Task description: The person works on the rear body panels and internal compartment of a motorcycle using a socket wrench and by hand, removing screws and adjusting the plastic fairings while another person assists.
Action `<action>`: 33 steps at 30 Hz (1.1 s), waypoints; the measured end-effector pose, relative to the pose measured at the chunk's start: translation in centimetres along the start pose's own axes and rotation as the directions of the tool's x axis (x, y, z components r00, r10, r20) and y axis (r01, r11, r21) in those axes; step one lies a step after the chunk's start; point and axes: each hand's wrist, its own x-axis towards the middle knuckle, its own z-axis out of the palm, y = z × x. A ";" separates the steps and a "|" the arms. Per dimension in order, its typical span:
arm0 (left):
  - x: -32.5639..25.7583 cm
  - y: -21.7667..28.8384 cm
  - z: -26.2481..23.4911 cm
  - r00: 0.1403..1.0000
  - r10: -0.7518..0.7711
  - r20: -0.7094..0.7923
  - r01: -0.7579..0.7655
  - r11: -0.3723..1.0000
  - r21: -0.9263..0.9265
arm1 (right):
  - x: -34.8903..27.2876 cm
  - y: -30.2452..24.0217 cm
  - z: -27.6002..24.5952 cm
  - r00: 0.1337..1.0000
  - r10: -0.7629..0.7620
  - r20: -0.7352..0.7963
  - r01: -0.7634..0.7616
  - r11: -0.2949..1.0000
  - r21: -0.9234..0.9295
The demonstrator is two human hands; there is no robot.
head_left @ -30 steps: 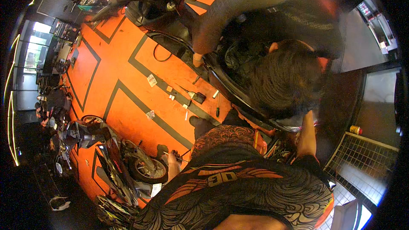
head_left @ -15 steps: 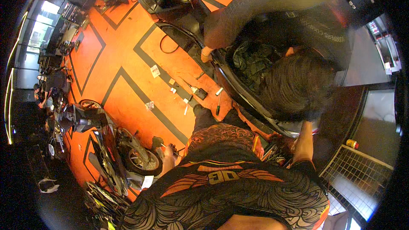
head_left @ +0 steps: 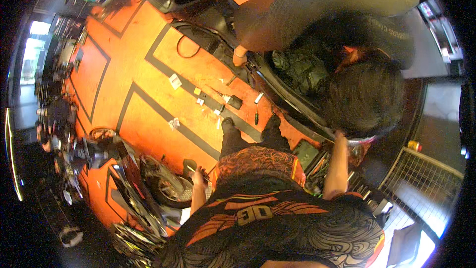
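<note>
My left hand (head_left: 199,176) hangs low beside my left leg, its fingers closed round a thin pale stick (head_left: 191,168) whose kind I cannot make out. My right arm stretches forward to the rear edge of a black scooter (head_left: 270,88). There my right hand (head_left: 340,136) is at the scooter's tail, its fingers hidden beside a co-worker's head (head_left: 367,94). That person leans over the scooter's dark body, where crumpled black material (head_left: 303,72) shows. The co-worker's hand (head_left: 240,57) rests on the scooter's near side.
On the orange floor (head_left: 141,64) before my feet lie a screwdriver (head_left: 257,118), a small black part (head_left: 233,101) and several paper scraps. Tools lie by my right leg, near a dark tray (head_left: 305,156). A motorcycle wheel (head_left: 171,186) stands at left, a wire mesh panel (head_left: 421,181) at right.
My right hand has moved forward and up to the scooter's tail. The view has shifted, and the dark tray by my right leg now shows. My left hand keeps its hold.
</note>
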 end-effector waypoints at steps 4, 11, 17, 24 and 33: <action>1.5 0.0 -5.9 0.927 0.338 0.165 -0.376 0.834 0.403 | -10.8 -12.0 1.9 0.961 -0.060 -0.271 0.212 0.788 0.578; 9.0 4.6 -17.5 0.964 0.053 0.260 -0.200 0.788 0.583 | -12.5 -31.0 14.0 0.588 -0.620 0.519 -0.806 -0.396 0.441; 0.9 14.7 -16.4 0.994 0.036 0.105 -0.106 0.583 0.805 | -4.4 -39.9 23.0 0.770 -0.256 0.585 -0.367 -0.927 0.076; 2.6 17.4 -21.6 0.931 0.058 -0.361 0.146 0.846 0.513 | -0.4 -42.9 22.0 0.740 -0.199 0.642 -0.161 -0.980 -0.117; 5.1 19.9 -19.6 0.991 0.026 -0.128 0.061 0.779 0.624 | -1.0 -43.4 20.0 0.749 -0.190 0.635 -0.136 -0.982 -0.134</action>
